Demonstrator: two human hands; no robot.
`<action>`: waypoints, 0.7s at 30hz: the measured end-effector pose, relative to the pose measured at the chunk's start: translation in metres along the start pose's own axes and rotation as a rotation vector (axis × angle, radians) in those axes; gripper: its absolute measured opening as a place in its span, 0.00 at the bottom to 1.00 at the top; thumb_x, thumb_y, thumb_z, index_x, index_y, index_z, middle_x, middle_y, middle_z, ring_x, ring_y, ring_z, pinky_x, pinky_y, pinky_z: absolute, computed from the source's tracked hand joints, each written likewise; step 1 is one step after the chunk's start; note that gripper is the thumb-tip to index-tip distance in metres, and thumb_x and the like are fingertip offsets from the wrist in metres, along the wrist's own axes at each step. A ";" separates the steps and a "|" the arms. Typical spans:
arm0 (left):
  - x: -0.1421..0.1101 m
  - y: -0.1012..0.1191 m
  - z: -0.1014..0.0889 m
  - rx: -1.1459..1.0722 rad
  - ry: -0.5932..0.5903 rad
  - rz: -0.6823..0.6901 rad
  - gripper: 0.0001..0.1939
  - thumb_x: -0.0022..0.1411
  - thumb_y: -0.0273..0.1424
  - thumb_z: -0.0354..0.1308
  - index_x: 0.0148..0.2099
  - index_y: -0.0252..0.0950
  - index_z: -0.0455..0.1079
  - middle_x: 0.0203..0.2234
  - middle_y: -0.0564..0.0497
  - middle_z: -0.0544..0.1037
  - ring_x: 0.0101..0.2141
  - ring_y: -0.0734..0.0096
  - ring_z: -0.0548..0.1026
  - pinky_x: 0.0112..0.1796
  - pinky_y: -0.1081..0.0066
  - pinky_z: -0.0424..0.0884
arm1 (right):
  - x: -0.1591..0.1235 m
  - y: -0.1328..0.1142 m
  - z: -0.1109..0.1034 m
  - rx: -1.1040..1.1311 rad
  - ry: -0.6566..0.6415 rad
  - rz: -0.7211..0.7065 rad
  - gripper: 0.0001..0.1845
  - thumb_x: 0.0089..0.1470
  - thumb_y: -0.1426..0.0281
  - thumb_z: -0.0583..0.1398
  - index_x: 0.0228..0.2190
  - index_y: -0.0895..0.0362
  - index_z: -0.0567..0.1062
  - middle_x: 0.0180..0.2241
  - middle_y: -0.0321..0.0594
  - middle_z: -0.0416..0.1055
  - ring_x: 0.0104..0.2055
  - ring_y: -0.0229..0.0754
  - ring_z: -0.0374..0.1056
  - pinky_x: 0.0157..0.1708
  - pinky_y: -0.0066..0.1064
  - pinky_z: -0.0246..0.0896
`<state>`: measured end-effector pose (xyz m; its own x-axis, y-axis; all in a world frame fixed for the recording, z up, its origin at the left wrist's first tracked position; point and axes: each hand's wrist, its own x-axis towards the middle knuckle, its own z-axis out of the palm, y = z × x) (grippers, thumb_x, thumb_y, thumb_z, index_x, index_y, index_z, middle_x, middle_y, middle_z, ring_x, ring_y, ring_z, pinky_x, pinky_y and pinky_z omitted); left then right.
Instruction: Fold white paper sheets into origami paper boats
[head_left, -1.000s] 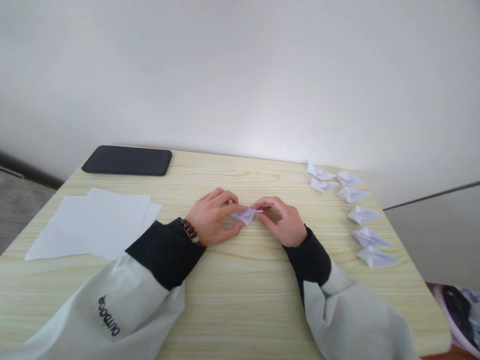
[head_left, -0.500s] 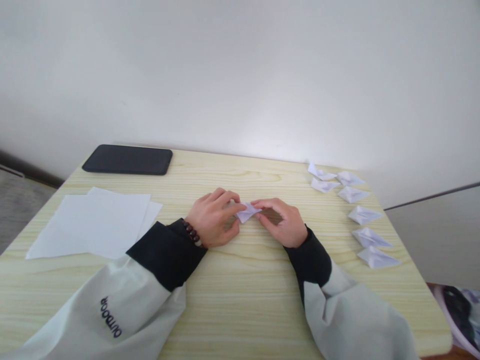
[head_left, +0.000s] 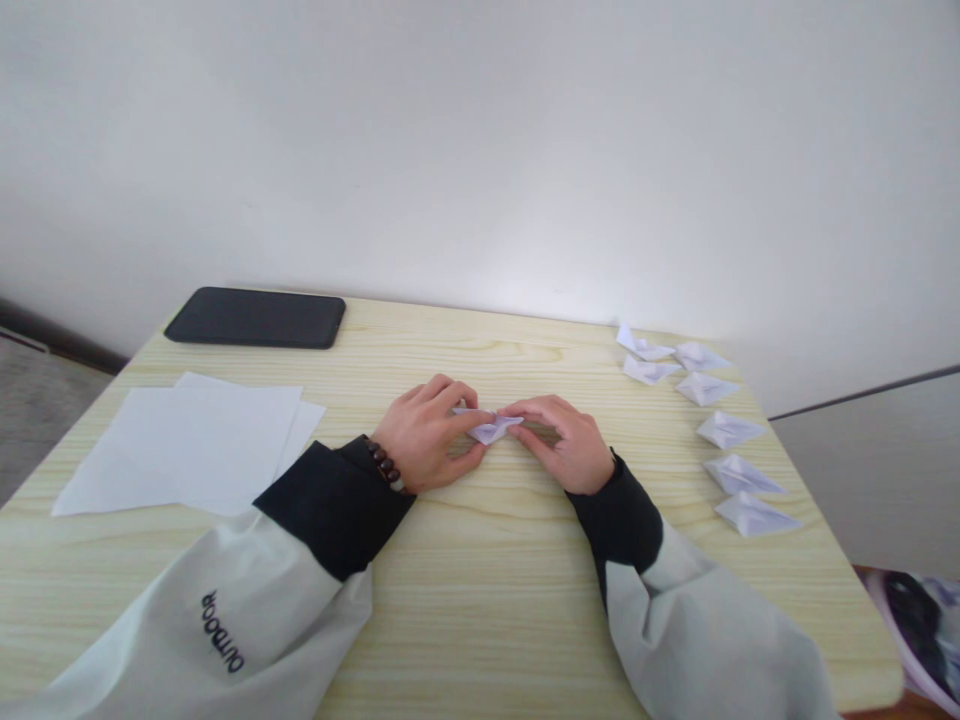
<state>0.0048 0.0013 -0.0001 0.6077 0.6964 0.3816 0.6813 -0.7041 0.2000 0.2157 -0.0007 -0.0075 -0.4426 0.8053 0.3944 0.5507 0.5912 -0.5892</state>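
Note:
A small white folded paper boat is between my two hands at the middle of the table. My left hand closes on its left side, with the index finger reaching over its top and the thumb at the near edge. The thumb and index finger of my right hand pinch its right tip. Part of the boat is covered by the left fingers. Several finished-looking paper boats stand along the table's right side, apart from my hands.
White paper sheets lie overlapping at the left. Behind them rests a black phone near the table's back edge. The pale wooden table meets a white wall. Beyond the right edge, a pink-rimmed container is partly visible.
The left thumb has shifted slightly right along the boat's near edge. The boat looks narrower and more upright, and its left end now shows under the left fingers. The right hand has barely moved.

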 end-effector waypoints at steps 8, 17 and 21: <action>-0.001 0.001 0.000 -0.002 0.017 0.014 0.14 0.55 0.39 0.55 0.43 0.42 0.73 0.36 0.48 0.73 0.38 0.64 0.68 0.37 0.66 0.69 | 0.001 -0.001 0.003 -0.093 0.009 -0.068 0.10 0.54 0.72 0.57 0.39 0.51 0.73 0.38 0.37 0.75 0.41 0.39 0.70 0.44 0.34 0.65; 0.001 -0.013 0.000 -0.254 0.037 -0.163 0.19 0.56 0.44 0.57 0.44 0.36 0.70 0.34 0.50 0.76 0.33 0.70 0.72 0.36 0.71 0.70 | -0.002 0.003 0.002 -0.160 0.142 -0.005 0.09 0.56 0.71 0.56 0.37 0.52 0.74 0.37 0.37 0.77 0.39 0.41 0.72 0.42 0.36 0.66; 0.001 -0.014 -0.003 -0.344 0.084 -0.274 0.13 0.59 0.40 0.55 0.37 0.36 0.73 0.30 0.51 0.77 0.24 0.76 0.70 0.28 0.75 0.68 | -0.003 0.005 0.001 -0.131 0.085 -0.012 0.13 0.57 0.72 0.52 0.41 0.52 0.73 0.41 0.39 0.75 0.42 0.42 0.71 0.44 0.37 0.66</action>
<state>-0.0053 0.0115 0.0001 0.3788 0.8602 0.3415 0.6286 -0.5100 0.5873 0.2191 -0.0004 -0.0117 -0.3909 0.7958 0.4625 0.6357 0.5968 -0.4896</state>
